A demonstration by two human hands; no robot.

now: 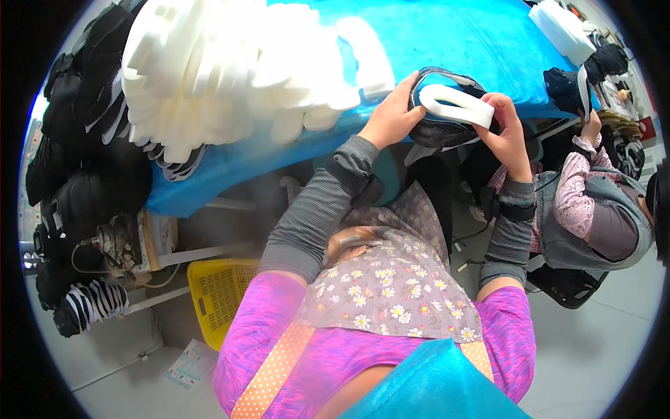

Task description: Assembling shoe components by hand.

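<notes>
Just past the table's near edge I hold up a black fabric cover (447, 135), bent into a loop. My left hand (392, 117) grips its left side, with the thumb over the rim. A white foam pad (447, 98), folded into a U, lies inside the loop. My right hand (508, 136) pinches the pad's right end between thumb and fingers, close to the cover's right side. Whether the right fingers also touch the cover is hidden.
Many white foam pads (209, 77) are piled at the left of the blue-covered table (447, 35). Black fabric pieces (91, 140) hang at far left. A yellow basket (220, 293) stands below. At right sits another person (600, 216), handling a black and white piece (569, 89).
</notes>
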